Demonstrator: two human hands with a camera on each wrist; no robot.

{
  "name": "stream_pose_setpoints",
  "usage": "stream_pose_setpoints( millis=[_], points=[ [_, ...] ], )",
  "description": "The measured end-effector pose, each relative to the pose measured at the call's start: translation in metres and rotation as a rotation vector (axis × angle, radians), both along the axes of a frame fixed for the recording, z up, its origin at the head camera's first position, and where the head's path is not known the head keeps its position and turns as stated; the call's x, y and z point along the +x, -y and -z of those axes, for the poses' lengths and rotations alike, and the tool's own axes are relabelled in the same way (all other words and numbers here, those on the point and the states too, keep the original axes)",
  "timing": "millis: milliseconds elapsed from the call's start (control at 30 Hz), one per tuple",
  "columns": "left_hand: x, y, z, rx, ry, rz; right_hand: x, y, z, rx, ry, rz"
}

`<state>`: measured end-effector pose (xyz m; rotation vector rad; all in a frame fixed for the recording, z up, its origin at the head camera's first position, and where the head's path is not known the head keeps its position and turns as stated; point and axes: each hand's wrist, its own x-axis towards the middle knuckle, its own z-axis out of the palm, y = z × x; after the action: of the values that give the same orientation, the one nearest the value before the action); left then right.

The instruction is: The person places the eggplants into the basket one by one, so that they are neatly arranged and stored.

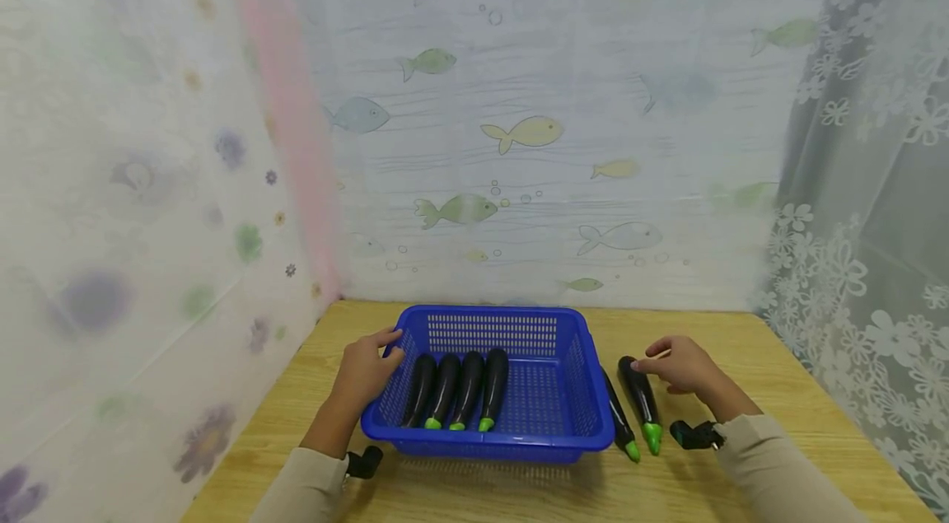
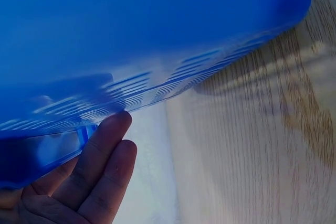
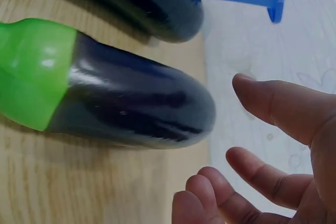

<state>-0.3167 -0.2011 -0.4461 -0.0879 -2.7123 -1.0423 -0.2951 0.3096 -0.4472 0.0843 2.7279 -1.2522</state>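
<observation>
A blue plastic basket (image 1: 519, 439) with slotted walls stands on the table. Inside its left half, several dark eggplants (image 1: 470, 391) with green caps lie side by side. My left hand (image 1: 366, 371) holds the basket's left rim; in the left wrist view its fingers (image 2: 107, 166) lie against the outer wall, and the thumb is hidden there. To the right of the basket lie two more eggplants, one eggplant (image 1: 621, 420) close to its wall and an outer eggplant (image 1: 643, 399). Over the outer one's dark end hovers my right hand (image 1: 682, 365), thumb and fingers spread, holding nothing.
The wooden table (image 1: 445, 498) runs back to a fish-patterned curtain (image 1: 519, 177). A flowered sheet (image 1: 148, 259) hangs on the left and a lace curtain (image 1: 860, 276) on the right. Each wrist carries a small black camera.
</observation>
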Motion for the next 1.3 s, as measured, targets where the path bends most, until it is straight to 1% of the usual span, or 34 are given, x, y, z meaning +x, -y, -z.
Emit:
stream_pose_setpoints(
  millis=[233, 433, 500, 700, 900, 1133, 1300],
  points=[
    [0.000, 0.000, 0.000, 0.000, -0.003, 0.001, -0.001, 0.000, 0.011, -0.024, 0.018, 0.004],
    [-0.001, 0.000, 0.000, -0.009, -0.003, 0.003, -0.003, 0.001, 0.021, -0.016, 0.036, 0.034],
    [-0.001, 0.000, 0.001, -0.014, -0.005, 0.003, -0.003, 0.002, 0.022, -0.032, 0.044, 0.037],
    [-0.002, 0.001, 0.001, -0.016, -0.009, 0.006, -0.002, 0.005, 0.021, -0.100, 0.062, 0.029],
    [-0.001, 0.001, 0.001, -0.003, -0.009, 0.012, -0.002, 0.005, 0.020, -0.077, 0.051, 0.018],
    [0.000, -0.001, -0.001, -0.012, -0.015, -0.002, -0.002, 0.004, 0.019, -0.091, 0.059, 0.043],
    [-0.002, 0.000, 0.000, -0.018, -0.027, 0.000, 0.000, 0.002, 0.015, -0.087, 0.056, 0.036]
  ],
)
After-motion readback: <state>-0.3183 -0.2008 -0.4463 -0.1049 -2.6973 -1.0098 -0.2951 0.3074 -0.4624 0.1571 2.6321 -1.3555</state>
